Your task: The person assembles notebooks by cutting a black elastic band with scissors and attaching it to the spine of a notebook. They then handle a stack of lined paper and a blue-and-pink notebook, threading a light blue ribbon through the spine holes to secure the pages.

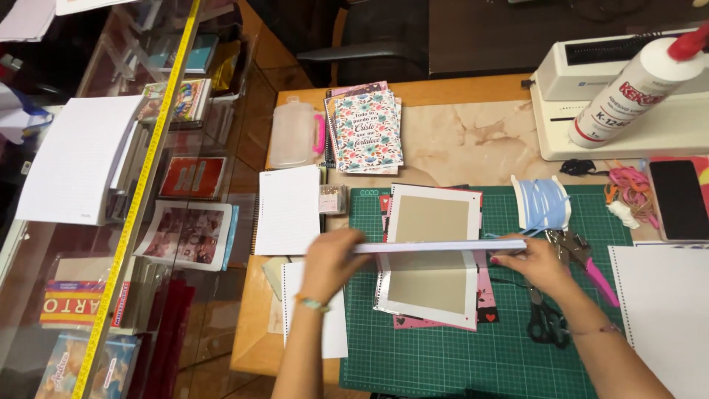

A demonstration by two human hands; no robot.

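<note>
Both hands, left (330, 262) and right (533, 262), pinch a paper stack (439, 246) by its ends; it looks light, floppy, best gripped there.

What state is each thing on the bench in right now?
Paper stack: on edge, gripped at both ends.
Left hand: gripping the stack's left end.
Right hand: gripping its right end.
Cover board: flat on green mat.
Glue bottle: capped, tilted.
Scissors: lying flat.
Phone: screen dark.
</note>
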